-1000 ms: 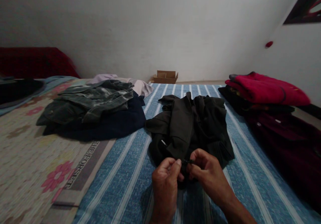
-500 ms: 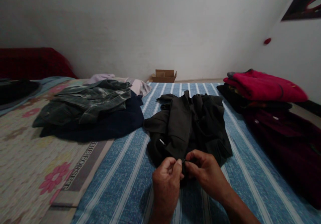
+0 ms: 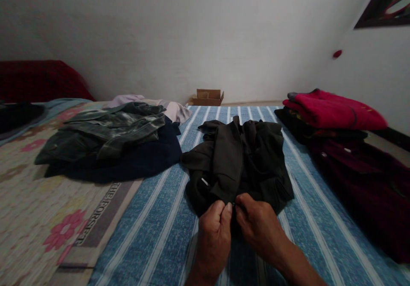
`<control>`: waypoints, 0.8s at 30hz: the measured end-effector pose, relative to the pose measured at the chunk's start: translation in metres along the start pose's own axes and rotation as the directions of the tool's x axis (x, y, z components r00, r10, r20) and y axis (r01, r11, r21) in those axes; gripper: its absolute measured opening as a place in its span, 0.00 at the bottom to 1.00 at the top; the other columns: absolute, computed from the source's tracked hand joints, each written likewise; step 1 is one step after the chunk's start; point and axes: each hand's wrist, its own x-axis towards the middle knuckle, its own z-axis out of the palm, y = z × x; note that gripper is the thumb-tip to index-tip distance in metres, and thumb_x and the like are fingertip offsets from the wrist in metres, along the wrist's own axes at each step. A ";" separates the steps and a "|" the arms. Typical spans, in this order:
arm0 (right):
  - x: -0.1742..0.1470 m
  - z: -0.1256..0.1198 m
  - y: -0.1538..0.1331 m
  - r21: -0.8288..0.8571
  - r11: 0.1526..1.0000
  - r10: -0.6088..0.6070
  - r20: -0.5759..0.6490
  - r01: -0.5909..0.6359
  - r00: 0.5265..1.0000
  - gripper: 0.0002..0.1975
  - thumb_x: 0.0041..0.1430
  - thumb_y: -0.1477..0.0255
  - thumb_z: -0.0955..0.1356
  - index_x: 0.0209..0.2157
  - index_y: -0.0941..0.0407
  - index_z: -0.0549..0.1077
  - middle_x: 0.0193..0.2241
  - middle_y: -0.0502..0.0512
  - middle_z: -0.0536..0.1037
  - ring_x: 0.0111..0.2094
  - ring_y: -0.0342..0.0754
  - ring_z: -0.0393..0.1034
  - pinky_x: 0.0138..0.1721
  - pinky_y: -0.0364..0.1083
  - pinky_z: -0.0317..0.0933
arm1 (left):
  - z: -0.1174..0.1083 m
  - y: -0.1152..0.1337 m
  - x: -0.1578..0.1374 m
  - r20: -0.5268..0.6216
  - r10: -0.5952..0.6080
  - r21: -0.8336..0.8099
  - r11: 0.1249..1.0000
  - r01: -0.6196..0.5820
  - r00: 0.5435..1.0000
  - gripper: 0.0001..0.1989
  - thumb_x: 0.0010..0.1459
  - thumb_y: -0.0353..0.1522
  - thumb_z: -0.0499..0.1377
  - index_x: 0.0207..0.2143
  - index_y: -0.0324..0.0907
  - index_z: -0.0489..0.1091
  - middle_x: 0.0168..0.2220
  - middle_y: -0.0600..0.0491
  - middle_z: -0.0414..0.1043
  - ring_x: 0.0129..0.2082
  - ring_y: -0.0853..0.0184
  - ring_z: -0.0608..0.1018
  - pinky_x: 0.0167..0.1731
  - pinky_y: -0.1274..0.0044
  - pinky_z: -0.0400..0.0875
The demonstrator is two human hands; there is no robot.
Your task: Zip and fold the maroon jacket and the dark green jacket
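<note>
A dark jacket (image 3: 228,158) lies rumpled on the blue striped bedsheet (image 3: 153,217), with a front edge running down its middle. At the near hem, my left hand (image 3: 214,234) pinches the cloth between thumb and curled fingers. Close against it on the right, my right hand (image 3: 261,226) is closed on the jacket's other front edge at the same spot. Something small, possibly the zipper end, shows between the fingertips, but the fingers mostly cover it. A small white tag (image 3: 205,182) shows on the jacket's left part.
Left of the jacket, greyish-green garments (image 3: 105,132) lie on a navy one (image 3: 128,162). To the right are a folded pink garment (image 3: 336,109) and a dark maroon garment (image 3: 361,183). A cardboard box (image 3: 209,97) stands by the wall; a flowered mat (image 3: 28,200) covers the left side.
My right hand has turned over, its fingers curling tighter with the back of the hand now facing up. The left hand keeps its pinch at the hem. The view has shifted slightly.
</note>
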 end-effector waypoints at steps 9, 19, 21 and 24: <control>-0.001 0.018 0.000 -0.264 0.961 -0.150 -0.255 0.080 0.955 0.12 0.60 0.73 0.57 0.24 0.56 0.63 0.16 0.48 0.68 0.16 0.39 0.62 0.21 0.42 0.43 | 0.006 -0.006 -0.001 -0.138 0.262 0.206 0.951 -0.231 0.955 0.14 0.59 0.30 0.49 0.20 0.42 0.58 0.20 0.57 0.62 0.20 0.72 0.66 0.22 0.81 0.57; 0.007 0.020 -0.001 -0.207 0.967 -0.210 -0.301 0.152 0.930 0.11 0.58 0.75 0.58 0.23 0.57 0.63 0.16 0.48 0.67 0.17 0.39 0.62 0.21 0.41 0.45 | 0.001 -0.003 0.004 -0.190 0.257 0.218 0.952 -0.214 0.948 0.15 0.58 0.31 0.50 0.18 0.41 0.58 0.19 0.58 0.61 0.19 0.74 0.65 0.22 0.83 0.58; 0.008 0.021 -0.002 -0.176 0.974 -0.194 -0.311 0.144 0.930 0.10 0.58 0.74 0.58 0.23 0.56 0.63 0.16 0.48 0.66 0.17 0.40 0.62 0.22 0.41 0.45 | 0.001 -0.001 0.005 -0.212 0.244 0.205 0.958 -0.201 0.946 0.15 0.58 0.31 0.50 0.18 0.41 0.58 0.18 0.58 0.60 0.19 0.74 0.64 0.22 0.82 0.58; 0.009 0.022 -0.003 -0.125 0.985 -0.155 -0.328 0.120 0.932 0.09 0.57 0.74 0.58 0.24 0.56 0.63 0.16 0.48 0.65 0.18 0.40 0.62 0.22 0.40 0.46 | 0.001 0.001 0.006 -0.215 0.205 0.169 0.971 -0.170 0.955 0.15 0.57 0.33 0.50 0.18 0.41 0.59 0.18 0.58 0.59 0.20 0.74 0.64 0.22 0.82 0.58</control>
